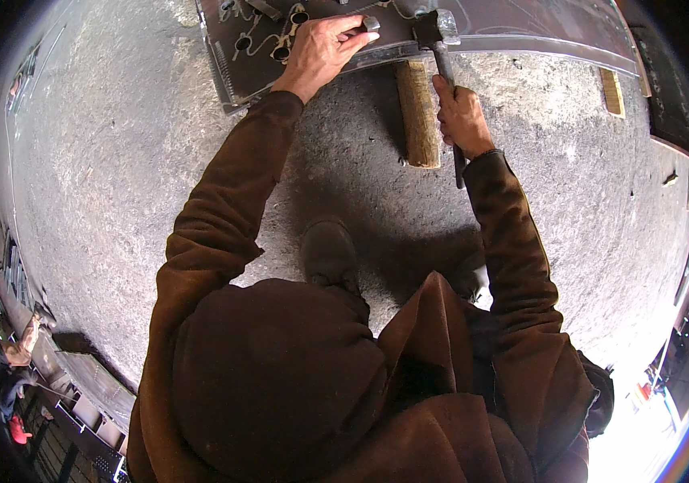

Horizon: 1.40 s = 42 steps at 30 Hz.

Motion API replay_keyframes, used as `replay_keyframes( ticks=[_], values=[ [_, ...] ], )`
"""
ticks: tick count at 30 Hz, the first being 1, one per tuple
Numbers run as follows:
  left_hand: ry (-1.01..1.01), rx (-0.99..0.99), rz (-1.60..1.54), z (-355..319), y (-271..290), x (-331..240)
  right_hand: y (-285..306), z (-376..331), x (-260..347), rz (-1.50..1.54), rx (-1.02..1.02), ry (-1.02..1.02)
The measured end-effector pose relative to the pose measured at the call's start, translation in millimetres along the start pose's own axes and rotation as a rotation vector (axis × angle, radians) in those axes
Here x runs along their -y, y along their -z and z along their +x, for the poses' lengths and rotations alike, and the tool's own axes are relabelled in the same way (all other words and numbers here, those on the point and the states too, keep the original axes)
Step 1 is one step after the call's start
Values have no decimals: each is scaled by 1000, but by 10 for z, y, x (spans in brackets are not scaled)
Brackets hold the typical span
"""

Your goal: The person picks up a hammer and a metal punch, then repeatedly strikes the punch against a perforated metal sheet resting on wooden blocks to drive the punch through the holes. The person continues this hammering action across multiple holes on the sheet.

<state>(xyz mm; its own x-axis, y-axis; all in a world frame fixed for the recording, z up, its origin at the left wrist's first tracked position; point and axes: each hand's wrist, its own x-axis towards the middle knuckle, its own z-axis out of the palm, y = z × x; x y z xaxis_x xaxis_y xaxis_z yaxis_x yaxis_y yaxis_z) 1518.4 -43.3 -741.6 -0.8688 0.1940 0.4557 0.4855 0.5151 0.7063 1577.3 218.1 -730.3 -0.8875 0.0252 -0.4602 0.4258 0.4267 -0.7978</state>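
My left hand (322, 50) grips a short metal punch (368, 24) and rests it on a dark cut steel sheet (537, 28) at the top of the view. My right hand (462, 117) is closed around the handle of a hammer (439, 32), whose head lies on the sheet just right of the punch. The sheet has several cut-out shapes (268, 36) near my left hand. A wooden block (419, 113) lies under the sheet's near edge, between my hands. Both arms wear brown sleeves.
Rough grey concrete floor (119, 161) lies all around. My dark shoe (328, 253) stands below the block. A smaller wooden block (612, 91) sits under the sheet at the right. Another person (10, 362) crouches by metal racks at the far lower left.
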Motion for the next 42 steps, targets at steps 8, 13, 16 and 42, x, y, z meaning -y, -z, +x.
replay_keyframes(
  ticks=[8, 13, 16, 42],
  values=[
    [-9, -24, -51, -3, -21, -53, -2, 11, -31, -24, -16, 43],
    [-104, -99, 33, -28, -69, -49, -10, -52, -82, -220, -129, 269],
    [-104, -136, 47, -63, -81, -34, -95, -312, 181, -244, -156, 437],
    [-174, -157, 127, -19, -86, 17, 249, -423, 768, -358, -297, 950]
  ],
)
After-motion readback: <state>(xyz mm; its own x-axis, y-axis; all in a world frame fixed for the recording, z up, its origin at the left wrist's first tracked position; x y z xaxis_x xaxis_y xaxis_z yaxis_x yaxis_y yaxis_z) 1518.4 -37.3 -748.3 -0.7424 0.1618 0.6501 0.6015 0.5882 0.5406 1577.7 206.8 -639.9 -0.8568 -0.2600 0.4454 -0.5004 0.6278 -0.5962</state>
